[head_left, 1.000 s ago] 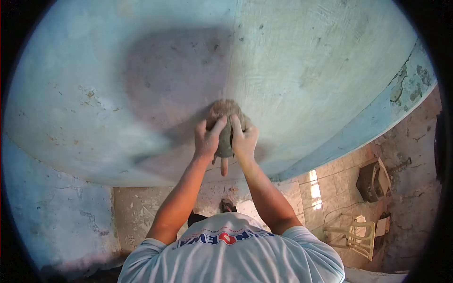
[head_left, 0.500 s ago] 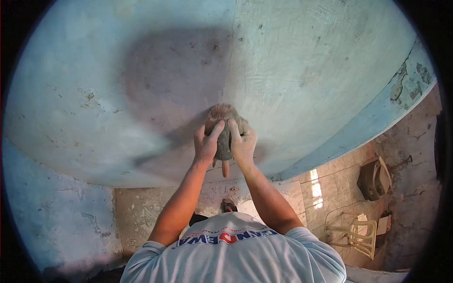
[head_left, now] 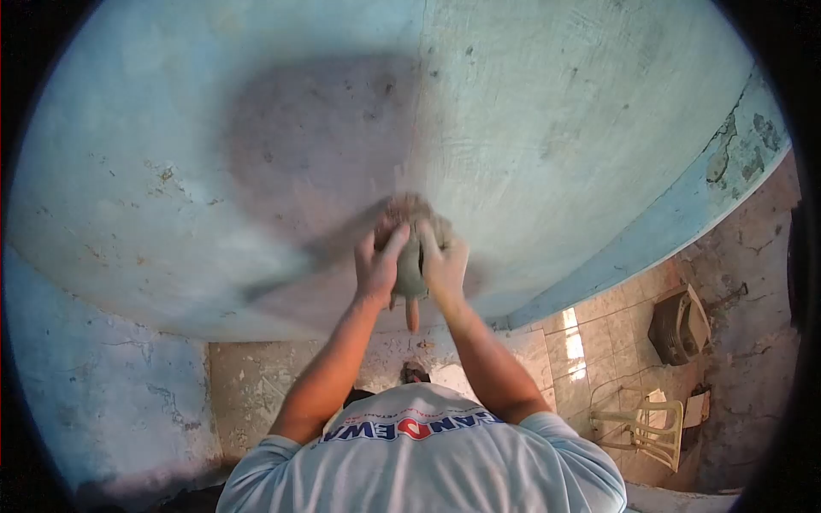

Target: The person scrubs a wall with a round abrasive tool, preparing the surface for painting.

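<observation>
Both hands grip a dusty grey, rounded tool (head_left: 410, 272) against the painted wall (head_left: 530, 171); a brown stub like a handle end (head_left: 412, 316) points down below it. My left hand (head_left: 377, 263) wraps its left side, thumb laid along the front. On the opposite side my right hand (head_left: 445, 267) is closed in the same way, with its thumb near the top. Dust coats the fingers. The tool's upper edge, worn and brownish, meets the wall and is blurred. I cannot tell exactly what kind of tool it is.
A dark shadow (head_left: 316, 145) covers the wall's upper left. Paint is peeling at the wall's right edge (head_left: 735, 141). A plastic chair (head_left: 641, 427) and a dark boxy object (head_left: 680, 325) are on the tiled floor (head_left: 590, 342) at lower right. A foot (head_left: 415, 372) shows below my hands.
Both hands and the tool have moved slightly down and to the right. The tool's front looks more tilted. My grip stays the same.
</observation>
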`<state>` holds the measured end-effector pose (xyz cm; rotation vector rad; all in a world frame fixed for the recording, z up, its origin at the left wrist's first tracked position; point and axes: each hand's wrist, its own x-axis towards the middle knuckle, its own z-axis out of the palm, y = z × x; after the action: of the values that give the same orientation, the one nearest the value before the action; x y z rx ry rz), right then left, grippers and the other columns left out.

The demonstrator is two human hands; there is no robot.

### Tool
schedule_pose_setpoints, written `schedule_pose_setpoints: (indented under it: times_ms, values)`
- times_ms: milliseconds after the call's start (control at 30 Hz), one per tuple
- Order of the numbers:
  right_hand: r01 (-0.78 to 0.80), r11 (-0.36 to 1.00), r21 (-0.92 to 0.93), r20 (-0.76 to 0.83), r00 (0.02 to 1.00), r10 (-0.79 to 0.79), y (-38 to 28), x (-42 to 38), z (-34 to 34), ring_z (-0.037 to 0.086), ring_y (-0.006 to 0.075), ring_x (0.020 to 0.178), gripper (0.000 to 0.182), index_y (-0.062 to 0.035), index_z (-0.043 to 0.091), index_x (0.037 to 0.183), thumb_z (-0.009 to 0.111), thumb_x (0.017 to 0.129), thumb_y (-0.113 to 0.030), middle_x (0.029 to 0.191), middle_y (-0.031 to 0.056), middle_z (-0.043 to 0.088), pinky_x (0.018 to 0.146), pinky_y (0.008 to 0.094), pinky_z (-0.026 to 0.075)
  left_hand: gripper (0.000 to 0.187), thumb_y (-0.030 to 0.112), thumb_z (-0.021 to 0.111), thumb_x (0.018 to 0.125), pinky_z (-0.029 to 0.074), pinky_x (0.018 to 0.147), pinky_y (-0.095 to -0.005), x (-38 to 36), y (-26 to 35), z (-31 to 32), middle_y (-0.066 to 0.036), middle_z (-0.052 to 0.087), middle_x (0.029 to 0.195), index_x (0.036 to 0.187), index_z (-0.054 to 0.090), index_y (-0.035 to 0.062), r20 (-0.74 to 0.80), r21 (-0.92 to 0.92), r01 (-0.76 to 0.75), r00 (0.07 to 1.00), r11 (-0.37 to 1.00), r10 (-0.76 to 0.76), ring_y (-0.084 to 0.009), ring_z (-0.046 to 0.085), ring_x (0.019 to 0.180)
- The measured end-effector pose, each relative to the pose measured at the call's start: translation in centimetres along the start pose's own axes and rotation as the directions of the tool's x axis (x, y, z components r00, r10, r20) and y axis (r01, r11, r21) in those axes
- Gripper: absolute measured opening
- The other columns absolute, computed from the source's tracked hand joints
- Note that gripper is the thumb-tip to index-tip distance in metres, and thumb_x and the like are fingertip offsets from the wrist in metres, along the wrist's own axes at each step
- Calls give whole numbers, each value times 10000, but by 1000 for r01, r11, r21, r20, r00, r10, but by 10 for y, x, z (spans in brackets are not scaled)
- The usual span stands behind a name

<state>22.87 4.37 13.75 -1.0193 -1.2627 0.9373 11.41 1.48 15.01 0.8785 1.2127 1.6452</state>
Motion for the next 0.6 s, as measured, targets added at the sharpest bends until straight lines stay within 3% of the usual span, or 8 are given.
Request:
schedule_pose_setpoints:
  times_ms: [133,167,233,333,433,467,567,600]
  values:
    - [-133,984,117,-43,989,139,33,-36,-1,599,102,800,245,39,757,1044,664,1041,-188,852,51,724,751,312,513,267,234,722,998,534,856,-325,-20,-40,-6,-53,745,1049,1092,729,-16,-13,57,-29,999,998,30,-146,675,962]
    - [-71,991,115,-14,997,74,36,-22,1,602,104,801,246,41,756,1048,661,1043,-186,853,53,726,751,314,515,260,229,722,997,536,861,-326,-6,-41,-9,-53,747,1044,1089,732,-14,4,34,-57,998,998,57,-147,677,968]
    - [17,994,107,37,999,-22,-27,18,10,607,108,803,249,45,755,1055,655,1045,-183,856,58,730,750,317,518,245,219,723,996,541,871,-328,18,15,1,-51,751,1034,1084,738,-10,35,-6,-74,997,997,75,-148,680,981]
    - [-33,999,41,98,995,28,-59,44,10,615,111,821,258,51,753,1051,648,1048,-184,861,67,735,758,317,521,231,230,737,993,538,837,-319,24,72,15,-31,740,967,1065,744,11,85,-134,18,996,991,-7,-133,672,908]
    - [-4,996,85,-28,1000,7,-38,7,6,609,100,800,254,46,760,1031,655,1043,-185,843,67,728,747,313,517,217,214,742,989,542,846,-320,6,29,5,-26,744,991,1075,746,14,50,-45,-20,999,999,22,-133,678,923]
    - [-56,998,8,-10,998,56,-2,-7,-3,610,95,801,245,39,768,1042,663,1037,-183,843,65,729,743,310,517,235,196,747,981,544,872,-341,-1,-5,-5,-48,744,1040,1114,738,2,43,-7,25,999,1000,-24,-151,680,969]
    - [-139,986,96,-12,990,141,38,-31,-7,603,76,826,228,46,763,1033,656,1046,-155,857,8,702,744,279,513,250,191,748,980,536,870,-362,-13,-41,-6,-62,731,1058,1133,724,-5,-41,19,-47,998,999,48,-159,662,964]
    - [-73,995,68,-44,996,76,26,-16,-1,586,93,773,267,49,746,1016,660,1037,-202,768,58,677,722,313,506,279,196,739,990,533,902,-371,-4,-31,-6,-66,731,1071,1182,720,-5,5,-8,-44,999,999,44,-171,665,986]
